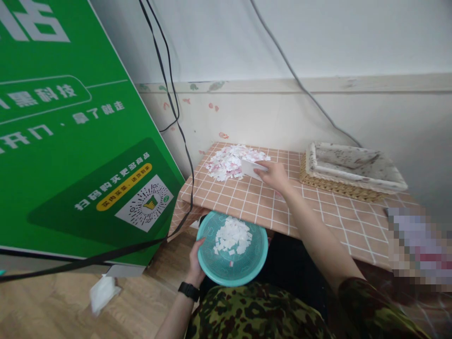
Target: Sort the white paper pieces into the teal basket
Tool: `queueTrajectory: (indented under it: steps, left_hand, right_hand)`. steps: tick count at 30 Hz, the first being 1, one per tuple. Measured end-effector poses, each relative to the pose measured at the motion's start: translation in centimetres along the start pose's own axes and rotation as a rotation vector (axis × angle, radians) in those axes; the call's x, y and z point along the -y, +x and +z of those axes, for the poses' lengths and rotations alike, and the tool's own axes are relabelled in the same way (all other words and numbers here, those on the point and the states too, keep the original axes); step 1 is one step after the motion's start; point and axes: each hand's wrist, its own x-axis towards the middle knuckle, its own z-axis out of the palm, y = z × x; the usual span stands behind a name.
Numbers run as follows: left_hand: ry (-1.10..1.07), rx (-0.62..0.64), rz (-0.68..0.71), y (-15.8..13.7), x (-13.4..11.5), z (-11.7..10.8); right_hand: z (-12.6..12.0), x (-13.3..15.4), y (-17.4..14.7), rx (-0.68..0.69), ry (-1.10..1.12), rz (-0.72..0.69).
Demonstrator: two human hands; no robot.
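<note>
My left hand (197, 263) grips the left rim of a round teal plastic basket (259, 256), held at the table's front edge above my lap. Small white paper scraps (233, 237) lie inside it. My right hand (274, 175) is closed on a flat white card (251, 169), its fingers along the card's right end. The card's left end reaches the edge of a spread heap of white and pinkish paper scraps (229, 161) on the table.
The table has a brown checked cloth (261, 200). A cloth-lined wicker basket (339, 183) stands at right, beside a blurred-out item (420, 240). A green sign panel (81, 174) rises at left, with black cables (187, 155) hanging before it. A white bag (104, 293) lies on the floor.
</note>
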Motion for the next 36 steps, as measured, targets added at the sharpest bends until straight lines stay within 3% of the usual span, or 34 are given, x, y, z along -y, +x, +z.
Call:
queueTrajectory:
  steps: [17, 23, 36]
  left_hand:
    - [0.002, -0.012, -0.005, -0.1, 0.0, 0.0]
    - [-0.009, 0.042, -0.029, 0.1, 0.0, -0.3]
    - [-0.017, 0.004, -0.037, 0.2, 0.0, -0.3]
  right_hand:
    - [0.4, 0.4, -0.2, 0.050, -0.076, -0.073]
    - [-0.2, 0.4, -0.2, 0.068, -0.041, -0.045]
    - [-1.1, 0.3, -0.1, 0.065, 0.049, -0.009]
